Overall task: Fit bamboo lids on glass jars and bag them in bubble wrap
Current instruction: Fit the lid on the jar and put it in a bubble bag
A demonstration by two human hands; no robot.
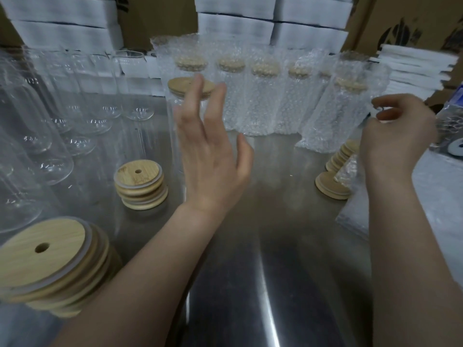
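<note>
Left hand (210, 156) spread before lidded jar (175, 121), wrapped jars (263, 101) behind.

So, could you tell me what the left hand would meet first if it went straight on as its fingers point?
Probably the unwrapped glass jar with the bamboo lid, just beyond the left hand; its straight fingers overlap the lid in the view, though whether they touch it is unclear.

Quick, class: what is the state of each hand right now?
Left hand: open, fingers spread, holding nothing, before the lidded jar.
Right hand: fingers curled beside bubble wrap; whether it holds any cannot be told.
</note>
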